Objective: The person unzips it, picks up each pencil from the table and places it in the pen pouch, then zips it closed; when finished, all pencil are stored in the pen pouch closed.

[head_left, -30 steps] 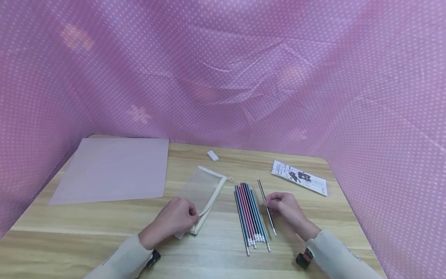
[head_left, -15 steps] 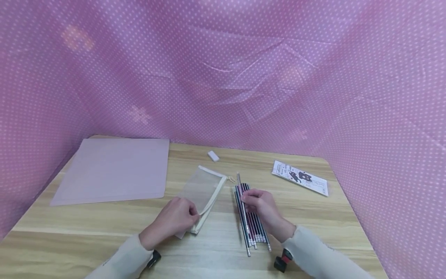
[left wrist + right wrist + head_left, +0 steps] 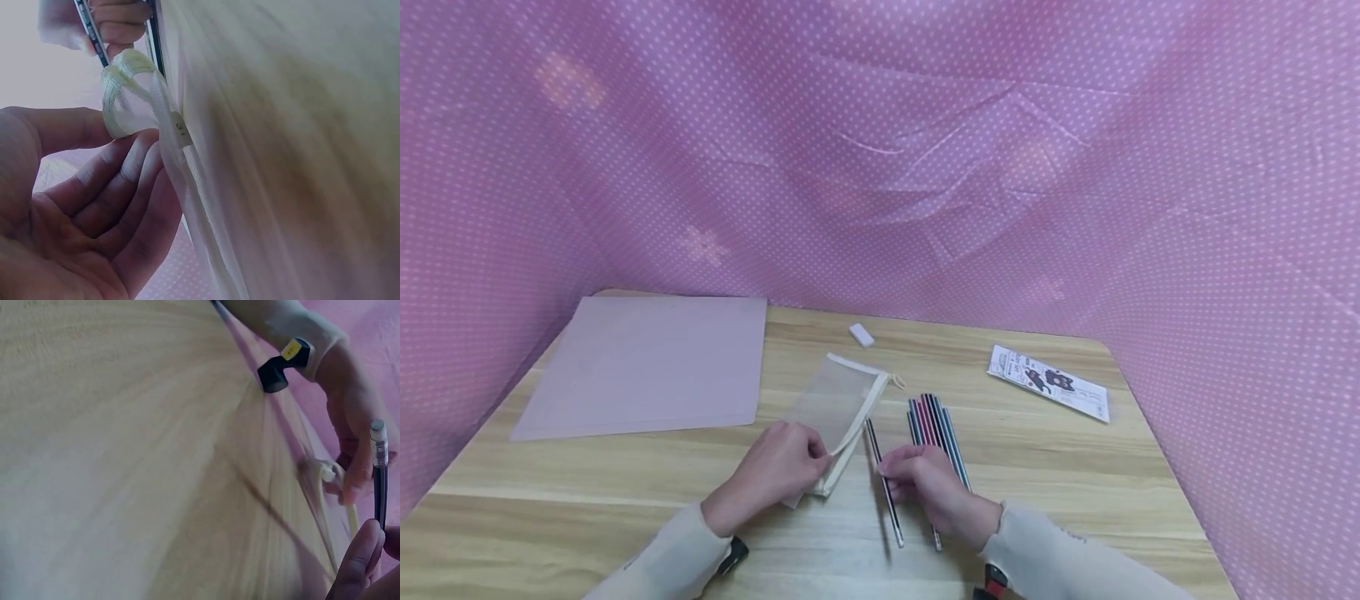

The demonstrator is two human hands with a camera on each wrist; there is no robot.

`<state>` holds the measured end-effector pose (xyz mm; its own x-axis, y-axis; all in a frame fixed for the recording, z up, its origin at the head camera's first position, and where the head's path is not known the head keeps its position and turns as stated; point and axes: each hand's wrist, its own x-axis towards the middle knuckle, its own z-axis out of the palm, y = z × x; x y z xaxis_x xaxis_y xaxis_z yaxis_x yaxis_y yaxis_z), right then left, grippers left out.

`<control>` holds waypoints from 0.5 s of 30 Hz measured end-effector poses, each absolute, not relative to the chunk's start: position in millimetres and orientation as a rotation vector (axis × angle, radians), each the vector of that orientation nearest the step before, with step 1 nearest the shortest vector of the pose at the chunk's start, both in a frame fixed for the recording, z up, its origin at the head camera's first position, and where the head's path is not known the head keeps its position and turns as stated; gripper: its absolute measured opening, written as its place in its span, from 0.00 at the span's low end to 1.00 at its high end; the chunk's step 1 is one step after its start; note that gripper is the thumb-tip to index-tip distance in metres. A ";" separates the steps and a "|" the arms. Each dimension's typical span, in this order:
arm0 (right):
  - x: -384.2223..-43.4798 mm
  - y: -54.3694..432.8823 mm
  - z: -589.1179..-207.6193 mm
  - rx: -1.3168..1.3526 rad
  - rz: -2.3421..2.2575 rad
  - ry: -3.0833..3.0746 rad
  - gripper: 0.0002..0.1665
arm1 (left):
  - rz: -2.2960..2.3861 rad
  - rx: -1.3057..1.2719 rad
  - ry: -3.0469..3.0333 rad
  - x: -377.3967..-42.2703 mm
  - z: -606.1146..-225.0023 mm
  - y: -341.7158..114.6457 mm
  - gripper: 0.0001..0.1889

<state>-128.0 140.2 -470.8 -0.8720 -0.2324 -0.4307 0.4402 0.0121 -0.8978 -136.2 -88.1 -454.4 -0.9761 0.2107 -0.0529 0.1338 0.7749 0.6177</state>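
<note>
Over the table (image 3: 625, 500), the left hand (image 3: 782, 458) pinches a bag (image 3: 831, 404), edge gaping; the right hand (image 3: 928, 483) pinches 1 pencil (image 3: 892, 510) nearby.

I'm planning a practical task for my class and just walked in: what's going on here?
A person's left hand pinches the rim of an open, see-through pouch. The right hand holds a dark pencil beside the pouch, not inside it. The other pencils lie side by side on the table, partly hidden by that hand. Farther back are a white block and a printed packet.
</note>
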 end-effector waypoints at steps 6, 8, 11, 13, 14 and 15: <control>-126.3 135.1 -473.7 0.260 -1.930 1.834 0.09 | 0.993 0.262 2.850 -136.0 -454.0 -88.1 0.05; -126.6 133.2 -473.9 0.276 -1.938 1.836 0.11 | 0.997 0.262 2.856 -136.1 -454.0 -88.1 0.05; -127.3 130.9 -472.7 0.294 -1.939 1.849 0.13 | 1.005 0.262 2.863 -136.3 -453.6 -88.0 0.06; -128.5 129.8 -471.6 0.306 -1.939 1.856 0.13 | 1.012 0.267 2.870 -136.2 -452.8 -87.7 0.06; -129.4 129.2 -470.9 0.309 -1.938 1.858 0.13 | 1.015 0.268 2.871 -136.2 -452.3 -87.7 0.06; -130.5 128.6 -470.3 0.310 -1.940 1.860 0.13 | 1.016 0.269 2.873 -136.3 -452.1 -87.7 0.05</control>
<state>-130.5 128.6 -470.3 -0.8812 -0.1527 -0.4473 0.4534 -0.0055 -0.8913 -136.3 -87.7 -452.1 -0.9811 0.1924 -0.0189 0.1378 0.7642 0.6301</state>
